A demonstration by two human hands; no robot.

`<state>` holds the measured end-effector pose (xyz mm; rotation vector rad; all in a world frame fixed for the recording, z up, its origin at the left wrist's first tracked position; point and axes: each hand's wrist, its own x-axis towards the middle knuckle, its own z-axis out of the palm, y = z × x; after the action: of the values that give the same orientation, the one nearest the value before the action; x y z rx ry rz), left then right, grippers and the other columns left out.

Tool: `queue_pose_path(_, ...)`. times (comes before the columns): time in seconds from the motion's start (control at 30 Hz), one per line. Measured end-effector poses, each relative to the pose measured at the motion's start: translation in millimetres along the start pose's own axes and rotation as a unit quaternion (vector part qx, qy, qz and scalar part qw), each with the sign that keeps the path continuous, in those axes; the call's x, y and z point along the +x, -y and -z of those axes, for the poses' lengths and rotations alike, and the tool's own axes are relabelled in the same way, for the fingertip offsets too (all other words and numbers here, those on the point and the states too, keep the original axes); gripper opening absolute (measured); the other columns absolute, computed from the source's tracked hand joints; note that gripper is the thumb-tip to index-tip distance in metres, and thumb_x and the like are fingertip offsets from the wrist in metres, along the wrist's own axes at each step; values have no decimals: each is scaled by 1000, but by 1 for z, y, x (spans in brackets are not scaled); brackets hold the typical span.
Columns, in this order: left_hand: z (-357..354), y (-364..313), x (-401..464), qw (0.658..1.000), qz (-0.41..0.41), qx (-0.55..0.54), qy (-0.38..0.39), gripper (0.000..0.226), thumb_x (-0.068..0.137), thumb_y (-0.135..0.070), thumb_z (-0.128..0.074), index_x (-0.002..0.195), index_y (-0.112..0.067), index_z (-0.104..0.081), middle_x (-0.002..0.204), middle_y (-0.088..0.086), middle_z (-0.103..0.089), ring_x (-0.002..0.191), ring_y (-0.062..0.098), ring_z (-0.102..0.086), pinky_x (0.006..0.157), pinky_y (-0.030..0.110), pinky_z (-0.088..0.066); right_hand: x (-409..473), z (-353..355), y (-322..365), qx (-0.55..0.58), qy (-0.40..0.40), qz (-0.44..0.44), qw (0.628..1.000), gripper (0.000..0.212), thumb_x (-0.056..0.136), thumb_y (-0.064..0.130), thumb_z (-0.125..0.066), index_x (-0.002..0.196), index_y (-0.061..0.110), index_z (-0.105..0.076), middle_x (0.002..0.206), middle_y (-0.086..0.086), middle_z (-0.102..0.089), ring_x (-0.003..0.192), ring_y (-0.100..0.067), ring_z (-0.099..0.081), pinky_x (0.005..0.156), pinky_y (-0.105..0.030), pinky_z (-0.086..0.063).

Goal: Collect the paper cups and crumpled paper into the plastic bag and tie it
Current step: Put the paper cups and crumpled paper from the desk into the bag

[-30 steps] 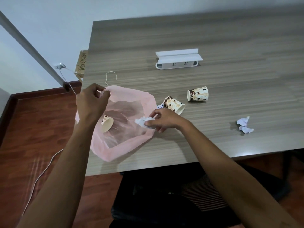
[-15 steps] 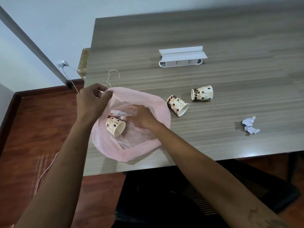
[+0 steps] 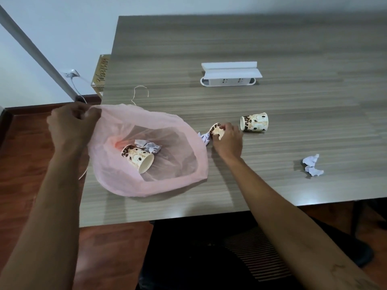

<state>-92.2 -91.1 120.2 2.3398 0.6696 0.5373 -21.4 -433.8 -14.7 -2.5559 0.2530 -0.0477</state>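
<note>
Pink bag (image 3: 117, 181) held open at table (image 3: 293, 49) near-left corner, rim pinched up by left hand (image 3: 71, 124). Inside bag: one cup (image 3: 138, 156) on its side, paper wad (image 3: 147, 145) tucked right behind it. Second cup (image 3: 216, 130) gripped by right hand (image 3: 228, 139) just right of bag, another paper scrap (image 3: 204, 137) wedged between bag and that hand. Third cup (image 3: 254, 122) lying sideways just past the hand. Last wad (image 3: 312, 165) left well off to bag's right. White power strip (image 3: 228, 77) parked further back from bag.
</note>
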Motion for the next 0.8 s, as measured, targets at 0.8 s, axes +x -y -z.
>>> queue_pose_path(0.8,-36,-37,-15,996,-57,-52,52,15,81,-31,-69,90,-22,-76,74,6,-68,69,16,-61,74,31,-51,-27,46,54,447,76,-4,891,44,69,42,-77,101,32,-49,102,-3,-66,83,-22,-70,66,-37,-59)
